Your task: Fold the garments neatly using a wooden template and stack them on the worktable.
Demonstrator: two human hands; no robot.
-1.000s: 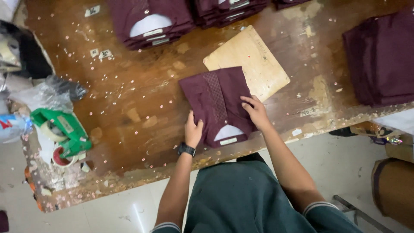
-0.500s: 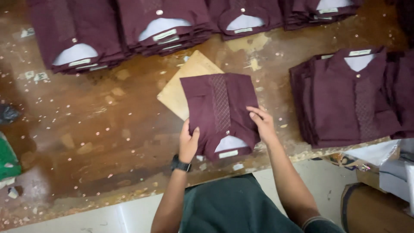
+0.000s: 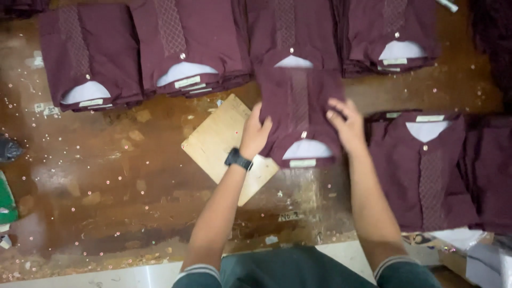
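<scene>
Already folded, the maroon shirt (image 3: pixel 300 114) is gripped at its side edges by left hand (image 3: pixel 256 133) and right hand (image 3: pixel 348 125), above the cardboard folding board (image 3: pixel 224 144). Far stacks (image 3: pixel 186 48) and right stack (image 3: pixel 426 170) done; placement remains.

Worn brown wooden table (image 3: pixel 106 176), scuffed and speckled all over with small pale flecks, its near edge running along the bottom. Along the far edge sits a row of folded maroon shirt stacks (image 3: pixel 186 48), collars toward the near edge, and another stack of folded maroon shirts (image 3: pixel 432 176) lies by the near right corner. Toward the middle a flat pale cardboard sheet (image 3: pixel 218 141) rests at an angle on the wood, and a green object (image 3: pixel 6 197) shows at the left edge.
</scene>
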